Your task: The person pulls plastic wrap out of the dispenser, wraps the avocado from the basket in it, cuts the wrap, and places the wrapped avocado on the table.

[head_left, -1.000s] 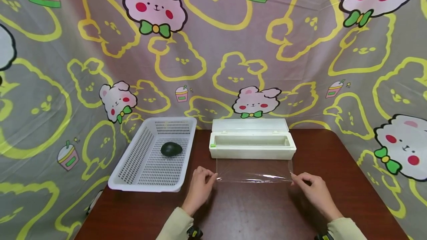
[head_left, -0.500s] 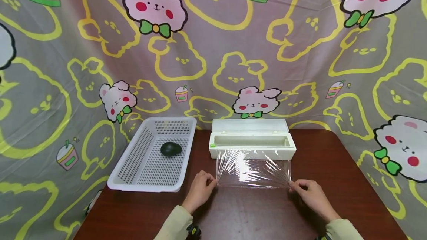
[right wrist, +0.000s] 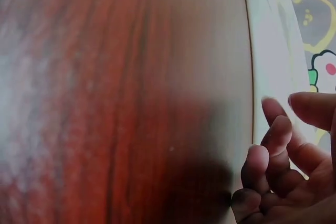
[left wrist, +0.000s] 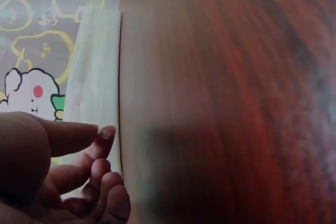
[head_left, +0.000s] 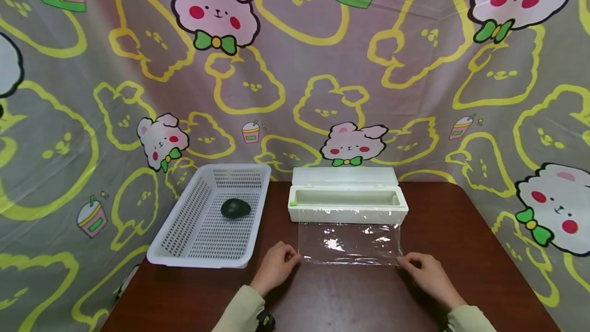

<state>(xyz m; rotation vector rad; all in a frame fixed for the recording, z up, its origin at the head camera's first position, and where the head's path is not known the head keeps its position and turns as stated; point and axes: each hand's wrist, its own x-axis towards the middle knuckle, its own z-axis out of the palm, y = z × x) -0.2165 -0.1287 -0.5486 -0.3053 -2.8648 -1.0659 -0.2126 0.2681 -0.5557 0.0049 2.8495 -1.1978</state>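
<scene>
A clear sheet of plastic wrap (head_left: 349,244) stretches toward me from the front of a white plastic-wrap dispenser box (head_left: 349,215), whose lid stands raised at the back. My left hand (head_left: 277,266) pinches the sheet's near left corner between thumb and index finger. At the near right corner, my right hand (head_left: 428,273) pinches it the same way. The left wrist view shows thumb and index meeting at the film, the other fingers curled below. In the right wrist view, the thumb and index fingertips (right wrist: 272,107) stand close together, with the box's pale side behind them.
Left of the box, a white perforated plastic basket (head_left: 251,240) holds one dark green avocado (head_left: 235,208). Everything stands on a reddish-brown wooden table (head_left: 341,298). Behind it hangs a patterned cloth (head_left: 295,65) with cartoon rabbits.
Both hands have drawn the film's near edge farther toward me, so a longer piece shows in front of the box. Basket and avocado stay in place.
</scene>
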